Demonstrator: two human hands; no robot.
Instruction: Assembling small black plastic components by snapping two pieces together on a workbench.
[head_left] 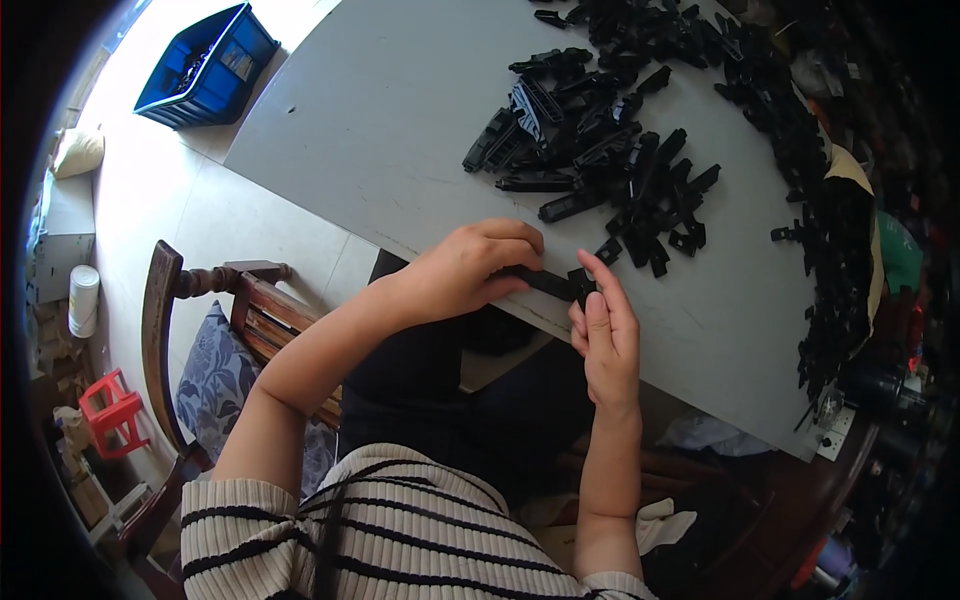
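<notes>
A long black plastic part (548, 282) is held between my two hands, just over the near edge of the grey table (360, 130). My left hand (478, 262) is closed round its left end, thumb below and fingers curled over the top. At its right end, my right hand (608, 335) pinches a squarish black piece (581, 285) with thumb and lower fingers, the index finger pointing up. Whether the squarish piece is joined to the long part, I cannot tell. Just beyond my hands lies a loose pile of similar black plastic parts (590, 150).
More small black parts (790, 150) run in a band along the table's right side. On the floor at far left stands a blue crate (215, 75) with dark pieces inside. A wooden chair (165, 340) with a patterned cushion and a red stool (113, 412) are at left.
</notes>
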